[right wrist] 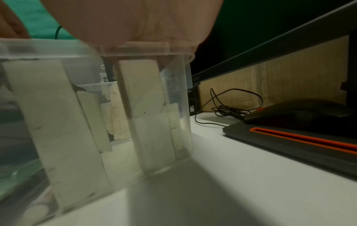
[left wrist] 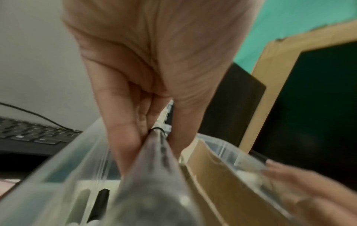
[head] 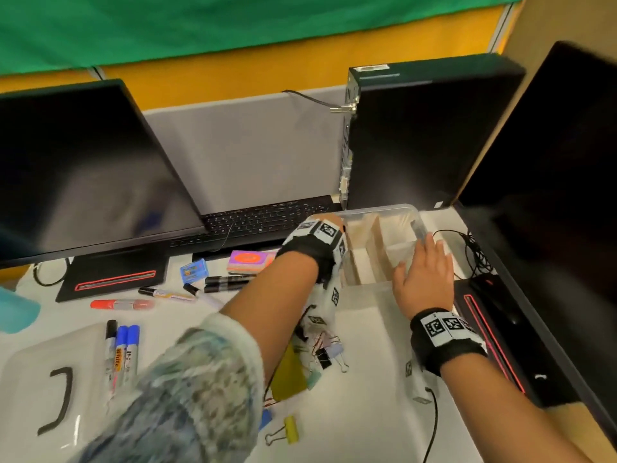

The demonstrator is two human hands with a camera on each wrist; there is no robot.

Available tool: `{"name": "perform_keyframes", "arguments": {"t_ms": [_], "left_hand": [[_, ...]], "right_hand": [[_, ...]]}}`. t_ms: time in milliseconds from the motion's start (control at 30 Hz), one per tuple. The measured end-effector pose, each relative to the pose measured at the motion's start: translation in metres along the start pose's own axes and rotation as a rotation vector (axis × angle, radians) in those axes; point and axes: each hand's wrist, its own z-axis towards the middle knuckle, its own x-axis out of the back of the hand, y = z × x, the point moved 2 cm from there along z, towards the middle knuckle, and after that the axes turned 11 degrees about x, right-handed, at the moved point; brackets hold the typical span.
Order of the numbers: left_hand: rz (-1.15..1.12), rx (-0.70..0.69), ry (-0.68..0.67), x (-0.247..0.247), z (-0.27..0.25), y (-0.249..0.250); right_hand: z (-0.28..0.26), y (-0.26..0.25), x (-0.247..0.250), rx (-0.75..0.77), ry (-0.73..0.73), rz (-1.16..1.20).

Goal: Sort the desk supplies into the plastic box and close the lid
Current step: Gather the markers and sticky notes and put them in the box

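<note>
The clear plastic box (head: 412,213) with cardboard dividers (head: 379,248) stands at the desk's back right. My left hand (head: 334,222) hovers over its left compartment. In the left wrist view this hand (left wrist: 154,133) pinches a grey marker (left wrist: 160,168) above a black marker (left wrist: 99,154) that lies inside. My right hand (head: 424,272) rests flat on the box's right rim (right wrist: 135,47), fingers straight. The clear lid (head: 50,379) lies at the front left, with three markers (head: 122,355) on its edge. Loose binder clips (head: 327,355), black markers (head: 227,284) and sticky notes (head: 250,260) lie on the desk.
A red marker (head: 123,304), a pen (head: 167,293) and a small blue box (head: 194,269) lie left of the box. A keyboard (head: 260,218), two monitors (head: 83,168), a PC tower (head: 417,135) and a mouse (head: 494,295) with its cable ring the desk.
</note>
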Motion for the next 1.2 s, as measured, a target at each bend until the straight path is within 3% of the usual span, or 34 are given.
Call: {"name": "perform_keyframes", "arguments": {"t_ms": [100, 200, 400, 567, 667, 800, 867, 933, 1200], "left_hand": [[0.25, -0.056, -0.032, -0.015, 0.003, 0.014], [0.349, -0.015, -0.115, -0.03, 0.012, 0.017], [-0.058, 0.091, -0.023, -0.024, 0.022, -0.002], [-0.314, 0.143, 0.153, -0.04, -0.041, -0.074], [-0.335, 0.268, 0.18, -0.064, -0.071, -0.139], [-0.194, 0.358, 0.206, -0.098, -0.095, -0.215], [-0.158, 0.361, 0.206, -0.108, -0.097, -0.239], [-0.174, 0.365, 0.196, -0.113, -0.093, -0.253], [-0.055, 0.468, 0.06, -0.104, -0.034, -0.261]], "right_hand": [[0.002, 0.002, 0.0, -0.002, -0.03, 0.0], [0.003, 0.002, -0.001, 0.006, -0.035, 0.007], [0.001, 0.005, -0.003, 0.041, 0.002, 0.012], [-0.002, -0.004, 0.002, 0.039, 0.024, 0.082], [-0.011, -0.039, 0.016, 0.188, 0.116, 0.193], [-0.034, -0.118, 0.026, 0.557, 0.129, 0.361], [-0.042, -0.156, 0.013, 0.709, 0.014, 0.408], [-0.042, -0.188, -0.007, 0.737, -0.164, 0.371], [0.006, -0.225, -0.086, 0.449, -0.669, -0.058]]}}
